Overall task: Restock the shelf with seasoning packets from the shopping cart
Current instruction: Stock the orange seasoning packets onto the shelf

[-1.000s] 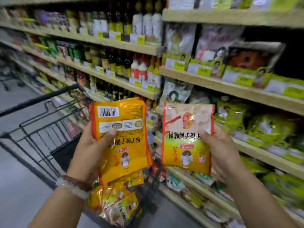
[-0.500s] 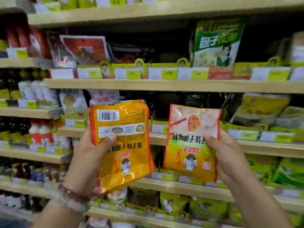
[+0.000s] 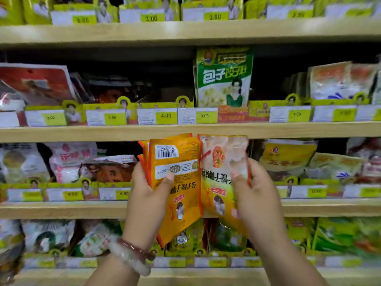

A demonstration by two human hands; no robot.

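My left hand (image 3: 147, 195) grips a small stack of orange seasoning packets (image 3: 177, 182), back side up with a barcode at the top. My right hand (image 3: 254, 195) pinches another seasoning packet (image 3: 221, 162) of the same kind, front side showing, upside down. The two packets touch edge to edge in front of the middle wooden shelf (image 3: 61, 209). The shopping cart is out of view.
Wooden shelves (image 3: 103, 132) run across the whole view, filled with seasoning bags and yellow price tags (image 3: 166, 116). A tall green bag (image 3: 223, 77) stands on the upper shelf. A dark gap lies behind the held packets. A bead bracelet (image 3: 132, 254) circles my left wrist.
The view has swung from the cart to face the shelf closely. Both hands have come together, so the two packets now meet, and they sit nearer the shelf.
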